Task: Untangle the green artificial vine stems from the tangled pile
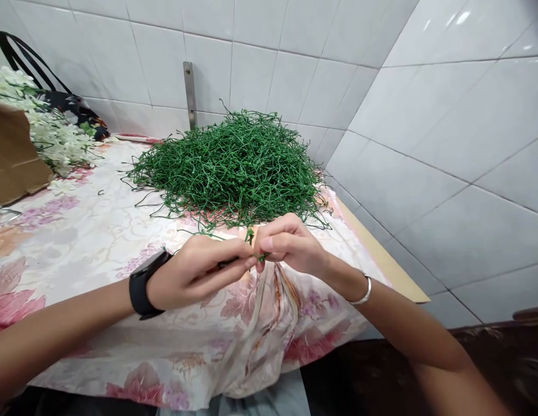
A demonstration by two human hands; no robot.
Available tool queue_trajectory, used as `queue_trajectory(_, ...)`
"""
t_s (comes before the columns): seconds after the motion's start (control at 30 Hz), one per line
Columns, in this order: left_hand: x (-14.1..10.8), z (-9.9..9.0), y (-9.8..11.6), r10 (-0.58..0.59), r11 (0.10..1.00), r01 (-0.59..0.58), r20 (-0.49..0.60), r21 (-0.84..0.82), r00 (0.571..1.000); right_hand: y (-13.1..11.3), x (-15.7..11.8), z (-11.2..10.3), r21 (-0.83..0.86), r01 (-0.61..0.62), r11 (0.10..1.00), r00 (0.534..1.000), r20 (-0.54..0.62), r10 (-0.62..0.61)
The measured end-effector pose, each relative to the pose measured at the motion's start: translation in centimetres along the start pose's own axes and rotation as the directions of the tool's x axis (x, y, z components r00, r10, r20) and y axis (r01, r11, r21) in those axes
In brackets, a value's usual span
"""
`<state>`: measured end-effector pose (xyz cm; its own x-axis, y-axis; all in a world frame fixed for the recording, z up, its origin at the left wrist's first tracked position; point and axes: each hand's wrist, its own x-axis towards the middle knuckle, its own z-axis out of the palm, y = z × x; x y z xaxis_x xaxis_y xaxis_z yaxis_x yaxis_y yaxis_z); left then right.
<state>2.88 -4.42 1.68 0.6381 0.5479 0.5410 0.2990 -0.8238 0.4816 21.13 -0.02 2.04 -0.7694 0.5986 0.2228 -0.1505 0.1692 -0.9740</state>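
Observation:
My left hand (208, 268), with a black watch on its wrist, is closed in a pinch on a thin green artificial stem (250, 236). Close against it, my right hand (292, 245) also pinches at the green stem piece, its fingertips meeting the left ones. A bangle sits on my right wrist. Parts of the stem stick out above and below the fingertips; the rest is hidden by the fingers. Just beyond my hands lies a large heap of thin green plastic stems (238, 167) on the flowered tablecloth (91, 231).
At the far left, white artificial flowers (63, 138) stand behind a brown cardboard piece (17, 153), with a dark bag (73, 110) behind. Tiled walls close off the back and right. A metal strip (189, 95) is fixed to the back wall. The yellowish table edge (381, 254) shows at right.

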Motion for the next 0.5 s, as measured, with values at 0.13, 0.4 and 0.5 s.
queue_trajectory(0.13, -0.6, -0.3, 0.4, 0.262, 0.933, -0.249, -0.014, 0.258, 0.965, -2.1, -0.7, 0.6, -0.460, 0.134, 0.878, 0.991, 0.048, -0.126)
queue_trajectory(0.4, -2.3, -0.1, 4.0, 0.659, 0.500, -0.612, 0.189, 0.613, 0.728, -4.7, -5.4, 6.0, -0.895, 0.439, -0.086, 0.825, 0.439, -0.356)
queue_trajectory(0.5, -3.6, 1.0, 4.7, 0.638, 0.535, -0.524, 0.090, 0.663, 0.765, -5.1, -7.0, 6.6, -0.881, 0.473, 0.007, 0.810, 0.431, -0.397)
